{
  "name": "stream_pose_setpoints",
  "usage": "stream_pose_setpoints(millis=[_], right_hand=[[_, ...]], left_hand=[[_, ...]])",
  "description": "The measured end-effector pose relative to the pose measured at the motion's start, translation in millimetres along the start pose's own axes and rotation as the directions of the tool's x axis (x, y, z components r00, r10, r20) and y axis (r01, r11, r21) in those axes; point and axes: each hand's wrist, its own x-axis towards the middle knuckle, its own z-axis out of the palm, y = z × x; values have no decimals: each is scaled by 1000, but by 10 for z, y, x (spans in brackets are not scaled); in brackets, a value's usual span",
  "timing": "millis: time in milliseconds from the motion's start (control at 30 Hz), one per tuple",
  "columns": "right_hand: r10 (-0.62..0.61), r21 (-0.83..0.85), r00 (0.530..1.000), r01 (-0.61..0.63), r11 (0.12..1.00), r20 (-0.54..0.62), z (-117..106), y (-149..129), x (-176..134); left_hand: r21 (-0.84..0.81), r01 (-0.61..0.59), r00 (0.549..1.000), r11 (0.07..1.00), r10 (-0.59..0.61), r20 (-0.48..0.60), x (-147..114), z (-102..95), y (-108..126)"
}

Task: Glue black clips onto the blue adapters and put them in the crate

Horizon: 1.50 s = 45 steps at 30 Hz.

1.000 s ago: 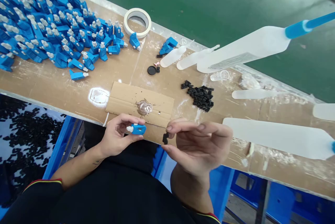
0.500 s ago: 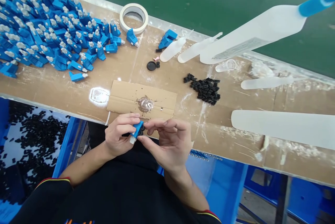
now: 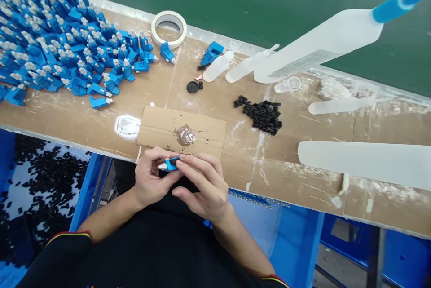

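Observation:
My left hand (image 3: 151, 180) is closed around a blue plastic part (image 3: 172, 165) with a whitish tip pointing left. A small black piece (image 3: 173, 160) sits on the upper face of that part. With its fingertips pressing at the part's right end, my right hand (image 3: 204, 182) has its fingers stretched out and its thumb held apart below. Just beyond both hands lies a cardboard strip (image 3: 212, 130) bearing a glossy, wet-looking blob (image 3: 186, 135). A heap of small black pieces (image 3: 264, 115) is to the right.
Many similar blue parts (image 3: 67, 50) are piled at the left. A tape roll (image 3: 155, 32) stands near the table's far edge. White bottles (image 3: 313, 47) and droppers (image 3: 218, 65) lie to the right. Below the table, a blue bin (image 3: 79, 202) holds loose black pieces.
The blue part has turned from upright to nearly level, its whitish tip now leftward. My right thumb has come away from it, while the right fingers have moved onto its top.

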Motion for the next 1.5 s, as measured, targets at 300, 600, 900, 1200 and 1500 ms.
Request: stream_pose_setpoints(millis=[300,600,900,1200,1500], right_hand=[[96,109,994,-91,990,-46,10,16,12],[96,318,995,-83,944,-26,-22,68,-100],[202,522,952,-297,800,231,-168,117,-92],[687,766,719,-500,404,107,63,-73,-230],[783,859,525,-511,-24,334,-132,10,-766]], left_hand=[[-311,326,945,893,-303,123,41,9,93],[-341,459,864,820,-324,384,100,-120,163],[-245,815,523,526,-484,701,199,-211,152],[207,-86,829,975,-45,558,57,-157,-6],[124,-539,498,833,196,845,118,171,-143]])
